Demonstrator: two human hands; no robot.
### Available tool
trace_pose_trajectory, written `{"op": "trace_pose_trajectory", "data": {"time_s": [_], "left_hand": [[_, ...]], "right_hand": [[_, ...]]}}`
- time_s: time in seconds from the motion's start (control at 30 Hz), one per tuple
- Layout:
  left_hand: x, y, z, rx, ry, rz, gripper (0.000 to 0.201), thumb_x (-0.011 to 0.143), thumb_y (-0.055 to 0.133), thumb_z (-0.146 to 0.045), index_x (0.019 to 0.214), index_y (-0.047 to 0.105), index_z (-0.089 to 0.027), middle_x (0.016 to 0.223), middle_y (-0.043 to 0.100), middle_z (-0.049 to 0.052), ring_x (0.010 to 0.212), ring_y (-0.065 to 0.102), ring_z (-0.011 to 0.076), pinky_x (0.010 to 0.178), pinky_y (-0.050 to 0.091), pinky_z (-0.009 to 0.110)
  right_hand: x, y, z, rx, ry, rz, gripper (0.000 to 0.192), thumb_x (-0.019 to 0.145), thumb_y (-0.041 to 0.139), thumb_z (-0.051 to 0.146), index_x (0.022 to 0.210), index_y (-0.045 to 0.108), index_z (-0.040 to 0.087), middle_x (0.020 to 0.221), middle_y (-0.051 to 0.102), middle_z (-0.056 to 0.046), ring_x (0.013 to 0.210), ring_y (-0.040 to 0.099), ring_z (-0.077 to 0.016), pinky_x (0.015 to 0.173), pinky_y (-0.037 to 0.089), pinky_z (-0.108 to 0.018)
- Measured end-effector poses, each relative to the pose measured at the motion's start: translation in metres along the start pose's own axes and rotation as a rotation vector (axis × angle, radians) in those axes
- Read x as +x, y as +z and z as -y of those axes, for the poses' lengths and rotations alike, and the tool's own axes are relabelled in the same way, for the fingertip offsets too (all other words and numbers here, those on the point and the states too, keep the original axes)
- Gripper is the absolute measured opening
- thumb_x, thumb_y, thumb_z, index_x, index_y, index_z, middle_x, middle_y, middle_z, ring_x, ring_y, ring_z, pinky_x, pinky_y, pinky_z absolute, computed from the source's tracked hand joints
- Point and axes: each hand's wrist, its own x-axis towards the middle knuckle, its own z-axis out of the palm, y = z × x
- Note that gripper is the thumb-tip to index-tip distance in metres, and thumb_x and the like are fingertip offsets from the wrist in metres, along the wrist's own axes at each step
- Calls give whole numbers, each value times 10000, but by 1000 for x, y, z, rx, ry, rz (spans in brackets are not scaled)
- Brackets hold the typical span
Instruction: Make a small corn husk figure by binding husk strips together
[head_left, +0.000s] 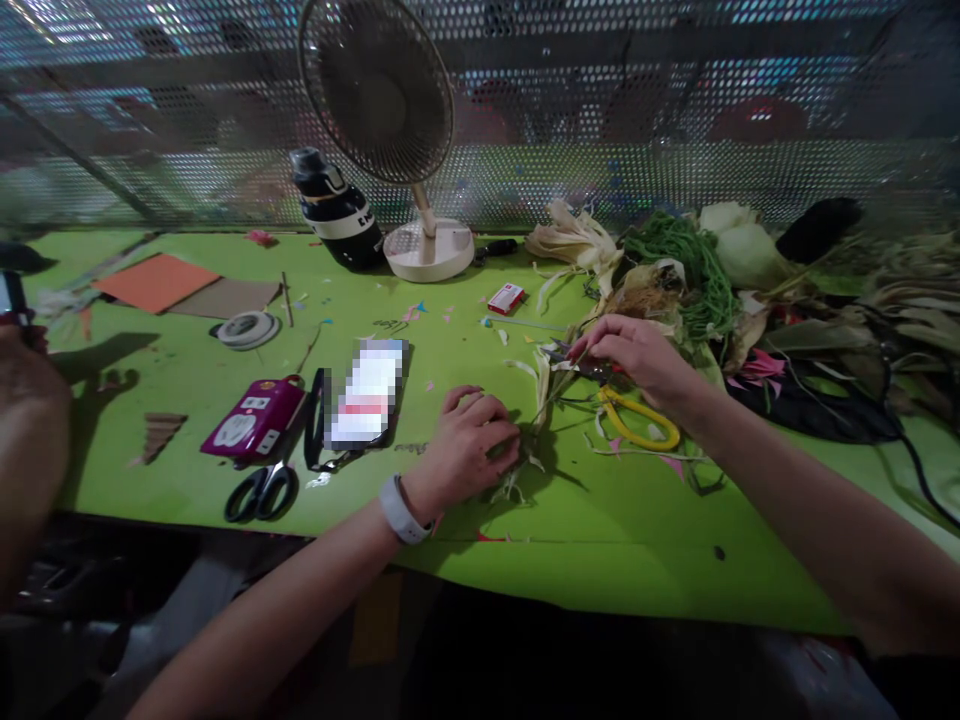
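Observation:
My left hand [476, 442] rests on the table with its fingers curled in beside a bundle of pale corn husk strips [541, 385]. What lies between its fingers and thumb is hidden. Thumb and fingertips of my right hand [637, 358] pinch a thin dry strand above the top of that bundle. Just below the right hand lies a tool with yellow looped handles [649, 435], its head partly covered. Husk scraps [514, 490] are scattered under the left hand.
A lit phone [367, 395], a purple pouch [255, 418] and black-handled scissors [261, 492] lie left of my hands. Behind stand a fan [431, 250] and a bottle [341, 215]. Dry husks and green fibre [686, 260] are heaped right. Another person's hand [30, 420] is at far left.

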Motion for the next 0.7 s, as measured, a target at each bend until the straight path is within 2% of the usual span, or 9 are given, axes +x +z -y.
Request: {"op": "trace_pose_trajectory", "data": {"time_s": [0.1, 0.2, 0.27, 0.33, 0.4, 0.47, 0.63, 0.7], "left_hand": [[1, -2, 0, -182, -127, 47, 52, 727, 662, -199, 763, 700, -197, 780, 616, 16, 767, 565, 150, 858, 409, 392], [3, -5, 2, -423, -278, 137, 51, 735, 644, -183, 756, 689, -175, 800, 610, 22, 767, 575, 135, 771, 450, 326], [4, -6, 4, -523, -328, 186, 50, 738, 629, -168, 740, 679, -161, 802, 603, 25, 759, 577, 126, 721, 458, 287], [4, -7, 6, -560, -337, 222, 51, 736, 630, -170, 730, 679, -156, 799, 597, 27, 758, 576, 124, 705, 456, 275], [4, -7, 7, -566, -335, 251, 58, 737, 634, -179, 722, 686, -158, 788, 595, 27, 753, 571, 125, 704, 453, 275], [4, -7, 8, -552, -329, 266, 61, 738, 637, -183, 724, 694, -164, 781, 597, 24, 750, 566, 127, 716, 450, 283], [3, -7, 11, -452, -275, 255, 37, 727, 652, -190, 716, 681, -171, 787, 605, 14, 772, 565, 139, 817, 423, 342], [3, -7, 12, -395, -250, 253, 20, 709, 666, -190, 714, 678, -175, 787, 611, 10, 799, 568, 152, 866, 397, 379]], "right_hand": [[0, 3, -2, 335, 109, 64, 18, 574, 524, 161, 584, 530, 175, 716, 694, -42, 695, 641, -174, 708, 497, -326], [-1, 6, -6, 529, 171, 139, 47, 546, 514, 158, 587, 532, 174, 674, 686, -40, 669, 646, -184, 711, 509, -349], [-2, 6, -9, 610, 207, 203, 52, 553, 508, 176, 597, 534, 177, 594, 643, -22, 599, 618, -168, 655, 507, -333], [-2, 5, -12, 622, 234, 287, 47, 577, 503, 191, 613, 532, 180, 475, 532, 25, 438, 500, -115, 510, 452, -270], [-2, 3, -13, 529, 235, 349, 35, 601, 512, 188, 631, 526, 181, 410, 400, 71, 340, 322, -65, 392, 308, -208], [-3, 1, -10, 349, 205, 374, 40, 608, 527, 178, 647, 519, 179, 427, 359, 83, 350, 247, -47, 376, 202, -193], [-13, 0, 8, -350, 12, 470, 37, 663, 534, 179, 699, 534, 170, 614, 493, 30, 535, 403, -81, 497, 287, -216], [-18, 2, 13, -629, -31, 524, 88, 695, 569, 225, 764, 558, 172, 621, 512, 27, 552, 421, -96, 521, 290, -228]]}}
